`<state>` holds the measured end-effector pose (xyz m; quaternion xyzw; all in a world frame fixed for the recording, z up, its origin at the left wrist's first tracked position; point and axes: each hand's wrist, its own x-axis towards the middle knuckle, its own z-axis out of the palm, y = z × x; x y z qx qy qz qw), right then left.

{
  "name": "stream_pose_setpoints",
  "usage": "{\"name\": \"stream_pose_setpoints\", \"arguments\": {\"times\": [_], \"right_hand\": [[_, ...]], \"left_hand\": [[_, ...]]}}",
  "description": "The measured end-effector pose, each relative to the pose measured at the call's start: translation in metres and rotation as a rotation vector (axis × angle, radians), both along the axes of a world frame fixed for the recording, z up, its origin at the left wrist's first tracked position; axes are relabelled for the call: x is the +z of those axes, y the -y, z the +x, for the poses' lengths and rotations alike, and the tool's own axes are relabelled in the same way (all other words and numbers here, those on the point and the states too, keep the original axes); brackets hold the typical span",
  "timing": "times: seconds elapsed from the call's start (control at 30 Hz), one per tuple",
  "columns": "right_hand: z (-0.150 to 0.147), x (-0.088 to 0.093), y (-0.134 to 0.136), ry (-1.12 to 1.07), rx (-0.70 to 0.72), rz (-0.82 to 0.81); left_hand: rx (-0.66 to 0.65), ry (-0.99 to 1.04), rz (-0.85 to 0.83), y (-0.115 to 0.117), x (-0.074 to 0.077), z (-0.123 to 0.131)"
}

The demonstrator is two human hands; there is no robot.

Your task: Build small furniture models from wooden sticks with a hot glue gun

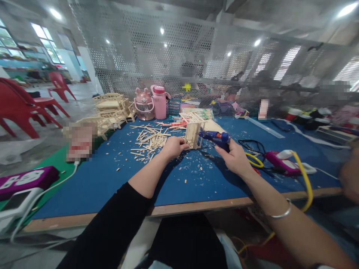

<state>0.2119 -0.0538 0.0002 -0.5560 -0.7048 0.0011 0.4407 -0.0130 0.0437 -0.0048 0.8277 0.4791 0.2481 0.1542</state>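
Observation:
Near the middle of the blue table surface (179, 190), my left hand (174, 147) pinches the lower left edge of a small wooden frame piece (193, 134) that stands upright. My right hand (235, 157) is wrapped round a blue glue gun (215, 136), and its nozzle points left at the right side of the wooden piece. Whether the nozzle touches the wood is too small to tell. Left of the piece lies a loose pile of thin wooden sticks (157, 140).
Stacked wooden pieces (112, 108) stand at the back left beside a pink bottle (159, 102) and a pink jar (144, 106). A purple power strip (283, 164) with a yellow cable (304, 179) lies right. A person's blurred arm (350, 175) shows at the right edge.

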Motion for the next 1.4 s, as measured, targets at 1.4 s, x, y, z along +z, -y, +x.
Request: {"name": "stream_pose_setpoints", "arguments": {"times": [1.4], "right_hand": [[-0.011,-0.005,0.011,0.288,-0.017,0.142]], "left_hand": [[-0.018,0.023,0.024,-0.002,-0.004,-0.001]]}}
